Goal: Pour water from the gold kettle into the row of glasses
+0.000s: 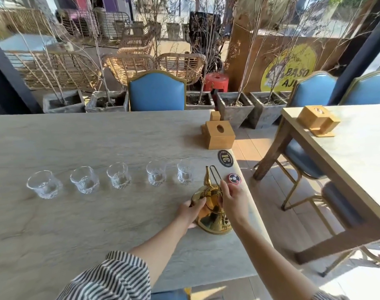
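Now both hands touch the gold kettle [210, 210]: left hand [190, 210] on its side, right hand [233, 201] at its handle.

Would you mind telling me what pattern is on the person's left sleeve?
The left sleeve has dark and white stripes, seen in the head view.

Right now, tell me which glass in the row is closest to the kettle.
The glass at the right end of the row, just left of the kettle's spout. The other four stand farther left along the table.
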`<state>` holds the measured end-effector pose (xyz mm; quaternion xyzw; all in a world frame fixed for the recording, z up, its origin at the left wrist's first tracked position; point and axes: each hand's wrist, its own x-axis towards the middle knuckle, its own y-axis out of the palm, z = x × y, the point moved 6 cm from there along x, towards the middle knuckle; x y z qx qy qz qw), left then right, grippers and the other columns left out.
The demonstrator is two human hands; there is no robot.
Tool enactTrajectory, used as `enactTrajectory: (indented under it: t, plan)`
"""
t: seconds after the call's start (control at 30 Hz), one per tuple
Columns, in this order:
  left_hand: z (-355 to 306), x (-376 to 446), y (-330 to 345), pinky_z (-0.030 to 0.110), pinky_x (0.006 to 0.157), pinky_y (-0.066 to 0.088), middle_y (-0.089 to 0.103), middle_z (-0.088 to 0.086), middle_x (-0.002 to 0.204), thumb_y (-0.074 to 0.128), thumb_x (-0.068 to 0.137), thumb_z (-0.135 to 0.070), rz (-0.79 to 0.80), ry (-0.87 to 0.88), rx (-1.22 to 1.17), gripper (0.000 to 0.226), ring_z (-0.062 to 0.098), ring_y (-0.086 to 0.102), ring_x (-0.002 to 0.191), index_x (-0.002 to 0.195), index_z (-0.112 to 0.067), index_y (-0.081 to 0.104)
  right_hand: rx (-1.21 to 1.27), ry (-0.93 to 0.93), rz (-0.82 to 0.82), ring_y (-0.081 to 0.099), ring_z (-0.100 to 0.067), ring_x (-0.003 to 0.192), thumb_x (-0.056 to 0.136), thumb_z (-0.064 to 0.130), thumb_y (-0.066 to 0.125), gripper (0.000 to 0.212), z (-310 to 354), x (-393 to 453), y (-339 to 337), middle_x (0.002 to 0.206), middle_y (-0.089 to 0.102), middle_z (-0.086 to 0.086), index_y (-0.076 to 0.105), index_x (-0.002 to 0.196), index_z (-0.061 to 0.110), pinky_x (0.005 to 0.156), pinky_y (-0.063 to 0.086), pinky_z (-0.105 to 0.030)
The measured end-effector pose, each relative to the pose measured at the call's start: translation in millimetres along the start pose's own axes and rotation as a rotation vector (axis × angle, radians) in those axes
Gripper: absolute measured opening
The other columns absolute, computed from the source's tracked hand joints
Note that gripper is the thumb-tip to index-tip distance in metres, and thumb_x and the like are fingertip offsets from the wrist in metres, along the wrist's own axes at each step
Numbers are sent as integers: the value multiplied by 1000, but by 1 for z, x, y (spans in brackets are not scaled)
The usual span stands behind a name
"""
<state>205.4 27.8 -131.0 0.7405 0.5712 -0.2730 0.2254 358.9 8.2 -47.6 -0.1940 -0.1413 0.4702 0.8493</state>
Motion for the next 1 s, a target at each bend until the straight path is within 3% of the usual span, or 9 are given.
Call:
enactTrajectory:
  t: [0.23,0.37,0.43,0.53,0.6,0.67,0.8,0.9,1.0]
  plan:
    - [7,-8,-5,54,109,40,61,12,135,77,77,-47,93,46,-57,76,27,57,125,139,-13,50,-70,57,63,53,-4,39,99,32,49,46,5,-3,-1,48,62,-1,61,65,5,52,45,-26]
    - [10,-16,-18,47,109,41,59,15,136,69,90,-25,64,69,-127,54,23,56,114,136,-2,52,-84,108,-5,70,-24,82,95,41,53,32,12,-13,0,91,74,-6,64,103,11,79,56,-42]
    - [15,-18,-36,40,98,50,59,19,131,67,92,-20,-18,87,-125,51,25,59,110,135,2,52,-238,21,-100,61,-28,109,93,40,58,39,26,-23,0,114,66,-7,57,119,11,92,46,-41]
    - [22,-25,-77,28,77,55,67,15,105,66,92,-19,-179,164,-43,39,21,65,87,124,3,61,-490,-237,-169,46,-29,124,88,42,62,46,58,-44,11,126,58,-4,54,125,15,104,32,-47]
    - [26,-36,-111,28,73,53,72,9,89,65,92,-20,-299,216,57,28,19,67,79,110,1,70,-530,-350,-65,43,-25,127,88,41,62,44,72,-54,33,130,57,-1,55,124,17,106,30,-45]
    - [28,-51,-147,27,77,51,76,8,88,64,90,-20,-450,228,159,19,21,69,86,94,-5,75,-527,-385,52,40,-21,130,89,38,61,43,81,-64,56,134,55,1,56,125,17,108,27,-41]
    - [25,-84,-219,30,79,47,75,20,100,64,88,-10,-714,249,141,18,32,69,99,97,2,73,-540,-409,224,37,-20,135,92,38,56,49,100,-78,97,140,50,-3,49,134,13,115,22,-37]
    - [16,-99,-261,28,80,43,71,19,111,61,88,-8,-747,256,246,25,32,65,105,110,2,68,-600,-473,309,31,-22,140,94,42,49,57,116,-79,126,148,42,-5,41,142,12,119,20,-42]
    - [-24,-105,-282,31,88,46,70,15,111,62,86,-11,-702,387,333,30,28,65,105,115,-6,66,-644,-556,305,23,-21,145,95,43,48,63,153,-63,143,156,31,-5,33,148,13,120,16,-43]
